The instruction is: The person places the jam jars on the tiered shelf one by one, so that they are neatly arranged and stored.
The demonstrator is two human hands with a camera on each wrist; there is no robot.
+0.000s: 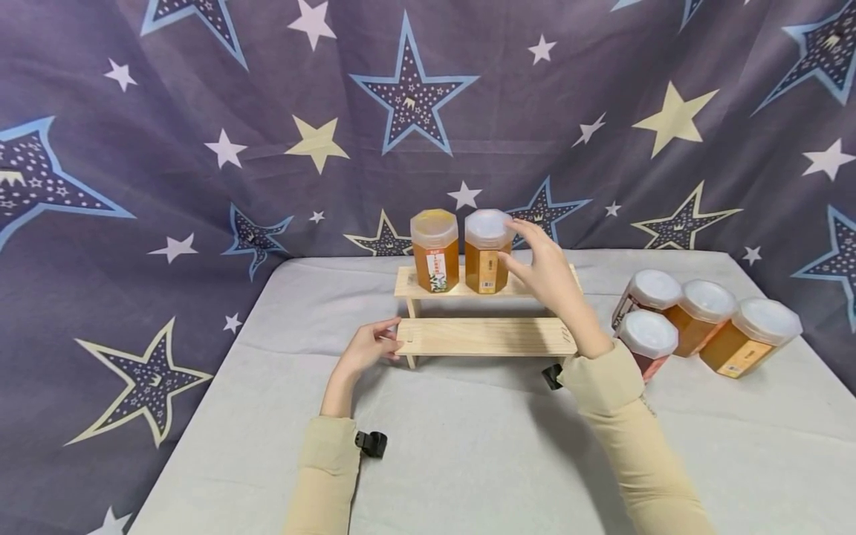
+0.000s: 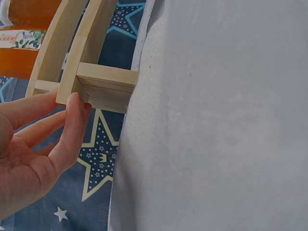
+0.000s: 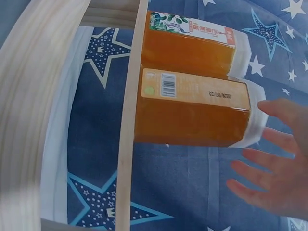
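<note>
A two-tier wooden rack (image 1: 484, 336) stands on the cloth-covered table. Two amber-filled hexagonal jars with pale lids are side by side on its upper tier: a left jar (image 1: 436, 256) with a white-and-green label, and a right jar (image 1: 487, 256) whose orange label shows a barcode in the right wrist view. My right hand (image 1: 545, 271) is at the right jar's lid (image 3: 254, 115), thumb tip at the lid's edge and the other fingers spread apart. My left hand (image 1: 366, 346) pinches the left end of the lower tier (image 2: 72, 86) between thumb and fingers.
To the right of the rack several more lidded jars stand close together: a dark one (image 1: 625, 303), a reddish one (image 1: 652, 364), an amber one (image 1: 689, 327) and a larger amber one (image 1: 732, 353). A star-patterned curtain (image 1: 267, 186) hangs behind the table (image 1: 461, 461).
</note>
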